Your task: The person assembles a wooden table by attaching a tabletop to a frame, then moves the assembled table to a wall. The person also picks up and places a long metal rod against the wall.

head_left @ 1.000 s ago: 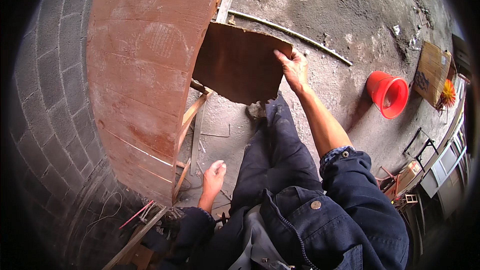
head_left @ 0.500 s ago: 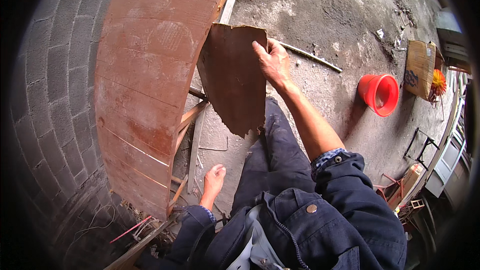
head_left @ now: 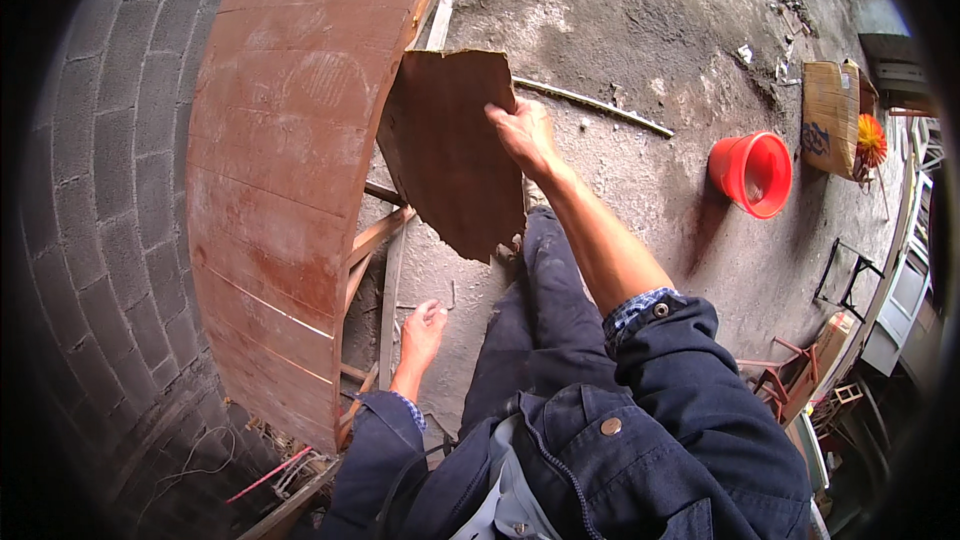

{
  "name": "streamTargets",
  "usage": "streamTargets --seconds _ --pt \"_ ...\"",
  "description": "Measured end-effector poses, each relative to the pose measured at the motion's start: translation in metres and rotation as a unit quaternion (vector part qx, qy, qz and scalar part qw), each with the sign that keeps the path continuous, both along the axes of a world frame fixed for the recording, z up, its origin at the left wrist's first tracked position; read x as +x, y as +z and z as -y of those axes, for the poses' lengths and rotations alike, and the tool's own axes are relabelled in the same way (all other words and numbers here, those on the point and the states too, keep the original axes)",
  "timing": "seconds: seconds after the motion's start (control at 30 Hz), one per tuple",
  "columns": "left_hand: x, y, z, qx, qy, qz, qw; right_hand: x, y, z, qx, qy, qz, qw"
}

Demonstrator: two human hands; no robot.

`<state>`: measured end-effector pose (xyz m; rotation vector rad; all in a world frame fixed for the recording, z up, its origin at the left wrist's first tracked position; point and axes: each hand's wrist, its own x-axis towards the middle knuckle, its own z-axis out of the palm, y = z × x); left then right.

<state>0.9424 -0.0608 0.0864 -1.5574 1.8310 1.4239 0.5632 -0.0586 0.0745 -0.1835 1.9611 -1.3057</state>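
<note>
My right hand point(head_left: 525, 135) is closed on the right edge of a thin dark brown board point(head_left: 455, 140), thumb on the near face. The board hangs roughly upright, with ragged, broken edges along its bottom. Its left side is close to a long reddish-brown plank panel point(head_left: 290, 120) on a wooden frame; whether they touch, I cannot tell. Low beside the panel's near end, my left hand point(head_left: 422, 335) is empty, its fingers loosely bent and a little apart. A thin bent metal rod point(head_left: 452, 292) lies on the ground just beyond it.
A grey block wall point(head_left: 100, 190) runs along the left. On the rough ground to the right are a red bucket point(head_left: 735, 170), a cardboard box point(head_left: 825, 115) and a black metal frame point(head_left: 845, 275). A narrow strip point(head_left: 600, 105) lies beyond the board. Wooden braces point(head_left: 380, 235) show under the panel.
My right hand has brought the board slightly left, closer to the panel. My left hand has risen a little, away from my body. The whole view has shifted slightly.
</note>
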Motion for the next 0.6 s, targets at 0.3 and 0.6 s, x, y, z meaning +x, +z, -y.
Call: streamTargets --seconds 0.3,0.6 --pt "-0.026 0.006 0.005 0.012 -0.064 0.079 0.995 0.023 -0.059 -0.048 -0.038 -0.020 0.095 0.995" --pt "-0.089 0.009 0.015 0.058 0.003 0.063 0.996 -0.022 -0.114 -0.056 -0.055 0.011 0.134 0.989"
